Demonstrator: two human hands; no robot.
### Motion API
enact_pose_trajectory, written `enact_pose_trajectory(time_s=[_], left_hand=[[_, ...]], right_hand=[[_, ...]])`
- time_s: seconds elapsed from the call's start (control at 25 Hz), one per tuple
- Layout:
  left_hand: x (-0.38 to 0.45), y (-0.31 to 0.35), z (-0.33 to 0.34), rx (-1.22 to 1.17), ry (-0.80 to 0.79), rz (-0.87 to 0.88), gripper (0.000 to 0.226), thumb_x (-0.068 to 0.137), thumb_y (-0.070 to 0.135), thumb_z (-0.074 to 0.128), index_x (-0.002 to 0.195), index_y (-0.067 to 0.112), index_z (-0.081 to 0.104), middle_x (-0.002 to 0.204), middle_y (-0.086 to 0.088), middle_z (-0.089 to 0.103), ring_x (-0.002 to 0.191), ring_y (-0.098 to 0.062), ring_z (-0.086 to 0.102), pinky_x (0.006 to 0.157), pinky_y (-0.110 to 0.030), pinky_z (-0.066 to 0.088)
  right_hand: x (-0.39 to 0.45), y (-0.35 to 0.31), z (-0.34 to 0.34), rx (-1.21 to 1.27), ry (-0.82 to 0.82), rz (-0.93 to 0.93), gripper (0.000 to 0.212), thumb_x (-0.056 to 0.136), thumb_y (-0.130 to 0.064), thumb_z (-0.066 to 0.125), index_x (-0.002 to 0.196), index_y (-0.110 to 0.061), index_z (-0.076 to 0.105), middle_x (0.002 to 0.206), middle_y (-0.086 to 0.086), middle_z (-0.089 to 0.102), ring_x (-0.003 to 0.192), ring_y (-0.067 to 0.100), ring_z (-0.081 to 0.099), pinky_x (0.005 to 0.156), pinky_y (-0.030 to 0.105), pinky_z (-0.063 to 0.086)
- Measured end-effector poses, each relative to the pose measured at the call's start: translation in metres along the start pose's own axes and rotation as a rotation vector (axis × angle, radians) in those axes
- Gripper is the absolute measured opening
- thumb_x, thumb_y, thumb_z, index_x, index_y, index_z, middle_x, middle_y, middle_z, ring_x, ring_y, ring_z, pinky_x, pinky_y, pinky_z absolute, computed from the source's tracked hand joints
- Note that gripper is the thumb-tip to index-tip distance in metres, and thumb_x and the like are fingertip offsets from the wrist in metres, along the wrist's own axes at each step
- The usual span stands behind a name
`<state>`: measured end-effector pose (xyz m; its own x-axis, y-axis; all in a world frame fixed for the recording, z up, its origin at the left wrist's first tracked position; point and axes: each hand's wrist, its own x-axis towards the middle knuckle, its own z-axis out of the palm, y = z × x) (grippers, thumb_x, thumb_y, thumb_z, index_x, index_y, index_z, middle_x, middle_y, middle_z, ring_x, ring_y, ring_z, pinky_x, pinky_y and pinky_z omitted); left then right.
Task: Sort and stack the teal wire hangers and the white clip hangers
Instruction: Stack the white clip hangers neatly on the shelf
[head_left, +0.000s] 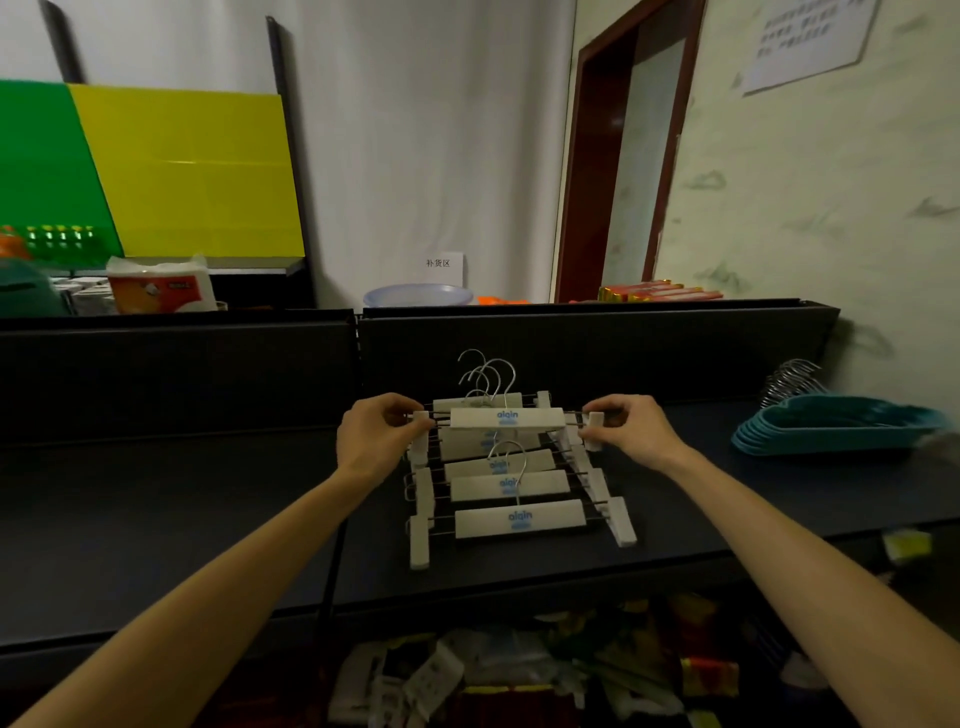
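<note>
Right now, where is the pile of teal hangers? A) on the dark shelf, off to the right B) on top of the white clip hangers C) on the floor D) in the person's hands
A: the teal hangers sit stacked on the dark shelf far right, while both hands hold a white clip hanger.

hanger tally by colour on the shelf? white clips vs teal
White clip hangers: at least 6 bars visible, 1 of them held at both ends by the left hand and right hand.
Teal hangers: 1 nested stack, individual count unreadable.
Total: 6 or more white, plus the teal stack.
</note>
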<state>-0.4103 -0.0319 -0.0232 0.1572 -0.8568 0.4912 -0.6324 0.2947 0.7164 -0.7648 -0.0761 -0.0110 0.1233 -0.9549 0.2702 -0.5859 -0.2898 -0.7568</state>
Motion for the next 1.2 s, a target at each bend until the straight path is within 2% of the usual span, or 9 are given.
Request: enact_pose_trajectory(time_s=[0.16,0.28,0.36,0.44,0.6,0.76,0.96,1.08,1.2], left_hand=[[-0.015,-0.002,0.004,0.067,-0.031,-0.005,0.021,0.083,0.04,0.078,0.1,0.031,0.072,0.089,0.015,0.072,0.085,0.001,0.067,0.076,-0.021,0.054],[-0.024,-0.005,0.006,0.089,-0.03,-0.015,0.021,0.083,0.039,0.078,0.101,0.031,0.071,0.089,0.015,0.07,0.085,0.001,0.066,0.076,-0.021,0.053],[-0.028,-0.01,0.009,0.08,-0.034,-0.033,0.02,0.083,0.037,0.079,0.101,0.031,0.071,0.091,0.015,0.07,0.087,0.0,0.066,0.078,-0.022,0.054],[-0.03,-0.014,0.011,0.055,-0.032,-0.061,0.022,0.083,0.037,0.079,0.102,0.031,0.071,0.093,0.015,0.07,0.09,-0.001,0.066,0.08,-0.024,0.054],[-0.032,-0.019,0.013,0.031,-0.025,-0.095,0.027,0.083,0.037,0.079,0.107,0.029,0.07,0.098,0.013,0.07,0.093,-0.003,0.066,0.083,-0.028,0.057],[-0.045,-0.017,0.021,0.051,-0.037,-0.076,0.031,0.094,0.04,0.065,0.122,0.028,0.061,0.11,0.011,0.062,0.099,-0.004,0.06,0.085,-0.03,0.053],[-0.055,-0.018,0.026,0.033,-0.037,-0.047,0.03,0.102,0.035,0.053,0.127,0.021,0.061,0.116,0.006,0.058,0.098,-0.004,0.057,0.086,-0.029,0.051],[-0.054,-0.021,0.024,-0.003,-0.029,-0.128,0.036,0.099,0.038,0.058,0.13,0.02,0.059,0.115,0.004,0.058,0.101,-0.008,0.057,0.088,-0.03,0.05],[-0.058,-0.015,0.028,-0.015,-0.005,-0.191,0.038,0.099,0.042,0.055,0.131,0.021,0.056,0.115,0.005,0.056,0.105,-0.013,0.058,0.09,-0.033,0.05]], right_hand=[[-0.007,0.02,0.007,0.063,-0.057,0.021,0.041,0.083,-0.019,0.078,0.123,-0.015,0.067,0.112,-0.003,0.069,0.105,0.01,0.064,0.092,0.03,0.053],[-0.006,0.026,0.009,0.082,-0.105,0.037,0.038,0.092,-0.025,0.069,0.127,-0.014,0.065,0.119,-0.002,0.066,0.112,0.01,0.06,0.085,0.019,0.046],[-0.006,0.028,0.012,0.085,-0.121,0.044,0.034,0.095,-0.024,0.065,0.127,-0.013,0.065,0.12,0.0,0.066,0.113,0.012,0.06,0.08,0.016,0.045],[-0.007,0.028,0.016,0.092,-0.091,0.037,0.029,0.095,-0.022,0.065,0.122,-0.013,0.068,0.116,0.0,0.068,0.111,0.012,0.061,0.081,0.017,0.046],[-0.009,0.027,0.017,0.1,-0.062,0.037,0.022,0.094,-0.023,0.067,0.114,-0.017,0.07,0.108,-0.004,0.069,0.106,0.011,0.062,0.093,0.029,0.05],[-0.02,0.028,0.028,0.081,-0.028,0.021,0.029,0.098,-0.028,0.06,0.125,-0.018,0.064,0.117,-0.005,0.063,0.11,0.01,0.057,0.082,0.017,0.043],[-0.03,0.029,0.04,0.067,0.031,0.025,0.041,0.103,-0.029,0.051,0.14,-0.011,0.053,0.132,0.003,0.056,0.118,0.012,0.051,0.096,0.026,0.042],[-0.028,0.032,0.04,0.095,0.05,0.058,0.04,0.101,-0.028,0.054,0.138,-0.011,0.055,0.132,0.005,0.059,0.122,0.018,0.054,0.097,0.029,0.045],[-0.031,0.032,0.044,0.104,0.07,0.072,0.035,0.101,-0.029,0.054,0.133,-0.014,0.057,0.125,0.004,0.062,0.116,0.018,0.058,0.092,0.028,0.047]])
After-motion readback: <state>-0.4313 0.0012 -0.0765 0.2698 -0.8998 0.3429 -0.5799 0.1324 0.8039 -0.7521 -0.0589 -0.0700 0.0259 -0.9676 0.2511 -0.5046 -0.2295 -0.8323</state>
